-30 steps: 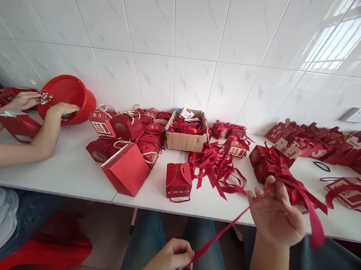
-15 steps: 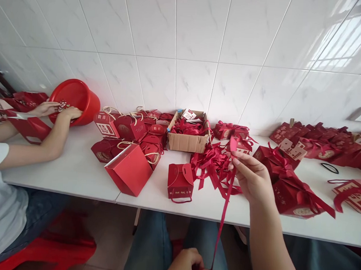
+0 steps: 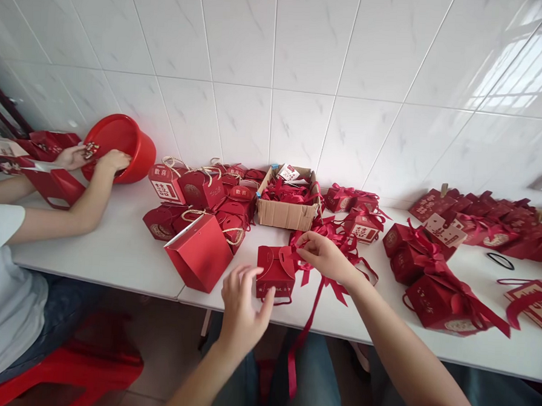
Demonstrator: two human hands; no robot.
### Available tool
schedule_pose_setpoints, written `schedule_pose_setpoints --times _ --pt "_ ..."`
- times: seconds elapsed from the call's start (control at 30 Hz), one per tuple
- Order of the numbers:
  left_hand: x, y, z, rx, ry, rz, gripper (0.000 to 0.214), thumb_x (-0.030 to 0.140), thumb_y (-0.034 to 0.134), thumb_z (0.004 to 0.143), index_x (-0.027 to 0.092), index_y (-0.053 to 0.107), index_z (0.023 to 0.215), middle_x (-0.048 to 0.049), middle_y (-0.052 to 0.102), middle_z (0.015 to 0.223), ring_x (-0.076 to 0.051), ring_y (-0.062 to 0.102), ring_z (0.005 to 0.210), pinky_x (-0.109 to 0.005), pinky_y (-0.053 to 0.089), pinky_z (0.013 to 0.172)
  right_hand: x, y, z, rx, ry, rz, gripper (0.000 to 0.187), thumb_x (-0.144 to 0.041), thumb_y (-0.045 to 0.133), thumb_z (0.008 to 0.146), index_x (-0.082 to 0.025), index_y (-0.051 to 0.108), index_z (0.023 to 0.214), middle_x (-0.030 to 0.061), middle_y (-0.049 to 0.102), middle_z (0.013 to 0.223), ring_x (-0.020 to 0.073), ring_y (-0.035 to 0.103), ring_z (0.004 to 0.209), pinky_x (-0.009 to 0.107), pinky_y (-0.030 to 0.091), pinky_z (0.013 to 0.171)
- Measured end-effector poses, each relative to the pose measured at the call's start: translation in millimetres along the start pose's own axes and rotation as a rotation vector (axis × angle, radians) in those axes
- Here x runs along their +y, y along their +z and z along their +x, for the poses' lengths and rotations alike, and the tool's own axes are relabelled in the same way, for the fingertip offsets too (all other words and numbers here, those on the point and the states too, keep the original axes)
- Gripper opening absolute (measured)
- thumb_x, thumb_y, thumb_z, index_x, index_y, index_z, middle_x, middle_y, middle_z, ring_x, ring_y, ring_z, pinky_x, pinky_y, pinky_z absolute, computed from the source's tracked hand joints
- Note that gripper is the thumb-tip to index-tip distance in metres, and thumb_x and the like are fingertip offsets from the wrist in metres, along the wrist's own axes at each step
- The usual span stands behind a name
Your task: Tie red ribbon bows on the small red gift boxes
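Observation:
A small red gift box (image 3: 274, 265) with a cord handle stands near the table's front edge between my hands. My left hand (image 3: 245, 307), fingers apart and with nothing in it, is just in front of the box's left side. At the box's upper right, my right hand (image 3: 320, 254) pinches a red ribbon (image 3: 309, 317), whose long tail hangs over the table edge. Behind and beside that hand lies a loose heap of red ribbons (image 3: 336, 246).
A cardboard carton (image 3: 288, 216) of ribbons stands by the wall. Red boxes sit left, including a plain one (image 3: 198, 254), and bow-tied ones (image 3: 447, 300) right. At far left, a co-worker's arms (image 3: 65, 222) reach into a red basin (image 3: 140, 154).
My right hand has carried the ribbon left to the small box. My left hand has let go of the ribbon's lower end and risen beside the box. The view has shifted slightly.

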State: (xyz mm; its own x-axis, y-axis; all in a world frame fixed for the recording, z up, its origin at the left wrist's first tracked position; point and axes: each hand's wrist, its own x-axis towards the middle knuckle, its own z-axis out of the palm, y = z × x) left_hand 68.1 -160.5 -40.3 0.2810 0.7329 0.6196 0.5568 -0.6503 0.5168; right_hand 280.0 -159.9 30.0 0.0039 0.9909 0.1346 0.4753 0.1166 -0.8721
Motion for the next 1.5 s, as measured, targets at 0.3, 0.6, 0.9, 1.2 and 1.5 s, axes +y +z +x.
schedule_pose_setpoints --times 0.3,0.6,0.9,1.2,1.5 --pt "-17.1 30.0 44.9 -0.05 0.075 0.05 0.026 0.023 0.053 0.081 0.018 0.043 0.104 -0.0134 0.052 0.109 -0.03 0.05 0.109 -0.048 0.045 0.089 1.7 3.9 11.0 0.017 -0.06 -0.324 0.004 -0.019 0.048 0.083 -0.019 0.049 0.087 -0.0021 0.058 0.063 0.011 0.051 0.054 0.023 0.038 0.053" --pt "-17.0 30.5 50.8 -0.077 0.026 -0.007 0.015 0.022 0.048 0.083 0.019 0.045 0.098 -0.0106 0.054 0.1 -0.028 0.055 0.101 -0.044 0.048 0.084 3.2 12.2 16.6 -0.03 -0.091 -0.335 0.007 -0.018 0.046 0.083 -0.019 0.05 0.089 -0.0034 0.057 0.061 0.0111 0.052 0.051 0.023 0.038 0.052" --pt "-22.6 20.4 55.2 -0.122 -0.012 -0.092 0.022 0.015 0.036 0.089 0.019 0.046 0.108 -0.0111 0.053 0.107 -0.022 0.056 0.1 -0.037 0.051 0.082 12.3 22.6 20.4 -0.052 -0.083 -0.273 0.005 -0.017 0.048 0.082 -0.02 0.046 0.086 -0.0029 0.058 0.062 0.011 0.05 0.054 0.023 0.038 0.055" --pt "-14.1 18.1 62.4 -0.279 0.138 0.21 0.017 0.018 0.05 0.084 0.019 0.065 0.092 -0.0117 0.051 0.121 -0.031 0.05 0.114 -0.042 0.052 0.086 14.6 29.9 22.3 -0.045 -0.071 -0.245 0.012 -0.013 0.047 0.082 -0.021 0.042 0.089 -0.0063 0.054 0.056 0.0117 0.051 0.052 0.022 0.037 0.053" --pt "-17.0 24.4 67.6 -0.123 0.182 0.208 0.016 0.016 0.049 0.086 0.02 0.064 0.084 -0.0089 0.057 0.112 -0.024 0.058 0.102 -0.032 0.055 0.073 17.8 29.2 22.1 0.05 -0.104 -0.333 0.013 -0.021 0.05 0.085 -0.017 0.051 0.097 0.0079 0.064 0.084 0.0208 0.06 0.079 0.035 0.045 0.073"
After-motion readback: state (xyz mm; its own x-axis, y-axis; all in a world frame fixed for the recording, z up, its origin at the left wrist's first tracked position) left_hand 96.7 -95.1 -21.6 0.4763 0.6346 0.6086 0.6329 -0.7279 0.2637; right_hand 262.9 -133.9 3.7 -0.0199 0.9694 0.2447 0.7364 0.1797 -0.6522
